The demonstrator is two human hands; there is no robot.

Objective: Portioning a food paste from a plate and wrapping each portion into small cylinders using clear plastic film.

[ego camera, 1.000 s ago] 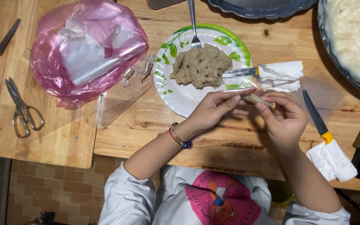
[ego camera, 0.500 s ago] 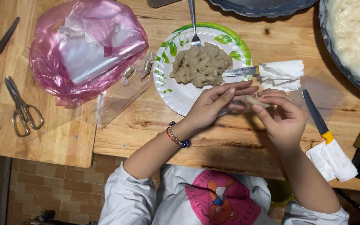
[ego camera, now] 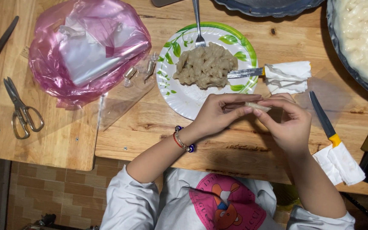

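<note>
Pinched between your fingertips: small pale roll point(ego camera: 257, 106), lying level just past near rim of paper plate point(ego camera: 179, 96); your left hand point(ego camera: 218, 113) clamps one end, your right hand point(ego camera: 288, 121) other end, thumbs and forefingers closed on it; plate carries heap of brownish paste point(ego camera: 205, 66), fork point(ego camera: 198, 25) at far edge, knife point(ego camera: 245, 73) with tissue-wrapped handle on right rim; second wrapped knife point(ego camera: 329, 132) lies right of your right hand; pink plastic bag point(ego camera: 86, 47) and scissors point(ego camera: 22, 110) sit well off to left on wooden table point(ego camera: 141, 127).
</note>
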